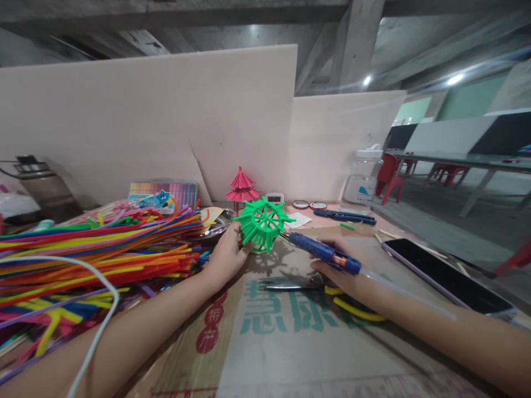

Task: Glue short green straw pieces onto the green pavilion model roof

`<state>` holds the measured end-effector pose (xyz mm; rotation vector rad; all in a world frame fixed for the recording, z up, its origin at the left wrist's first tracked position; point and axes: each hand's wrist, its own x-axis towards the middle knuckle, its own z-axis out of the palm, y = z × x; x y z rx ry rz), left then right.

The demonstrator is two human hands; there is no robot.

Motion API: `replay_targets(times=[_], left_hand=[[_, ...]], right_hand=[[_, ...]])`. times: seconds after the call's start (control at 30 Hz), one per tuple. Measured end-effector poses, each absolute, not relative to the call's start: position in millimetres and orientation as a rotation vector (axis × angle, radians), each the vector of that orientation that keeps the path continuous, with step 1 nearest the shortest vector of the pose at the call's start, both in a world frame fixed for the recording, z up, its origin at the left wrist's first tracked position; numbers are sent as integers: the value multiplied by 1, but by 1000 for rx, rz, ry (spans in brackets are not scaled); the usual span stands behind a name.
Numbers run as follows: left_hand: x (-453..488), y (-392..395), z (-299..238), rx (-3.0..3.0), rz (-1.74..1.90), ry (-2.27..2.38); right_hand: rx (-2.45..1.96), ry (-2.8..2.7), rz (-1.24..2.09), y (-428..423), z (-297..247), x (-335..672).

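Note:
My left hand [229,247] grips the left side of a green wheel-like roof [265,221] made of pipe cleaners, with spokes and a fringe of short rods around it. In my right hand [335,265] is a blue glue gun [323,251], a clear glue stick trailing from its back end. The gun's nozzle points at the lower right edge of the green piece; whether it touches cannot be made out. Below my right hand lie scissors [290,284] with yellow handles, partly hidden by the hand. A small pink two-tiered pagoda [241,185] stands behind the green piece.
Bundles of coloured pipe cleaners [103,243] fill the left side, beside a metal bowl [218,226]. A white cable [108,282] crosses my left forearm. On the right lie a phone [443,273] and a blue tool [345,216]; a water jug [360,182] stands behind. Cardboard [290,354] covers the table.

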<state>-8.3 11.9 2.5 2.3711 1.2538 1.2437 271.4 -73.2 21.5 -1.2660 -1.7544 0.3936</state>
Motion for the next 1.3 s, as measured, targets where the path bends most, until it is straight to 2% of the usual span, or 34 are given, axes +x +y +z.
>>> replay_targets(times=[0.33,1.3], left_hand=[[-9,11,2,2412,1203,1292],[-10,9,2,2462,1138,1361]], right_hand=[[-1308,-1702,510,-72,22,269],[-1294,-1803,393,-66,10,277]])
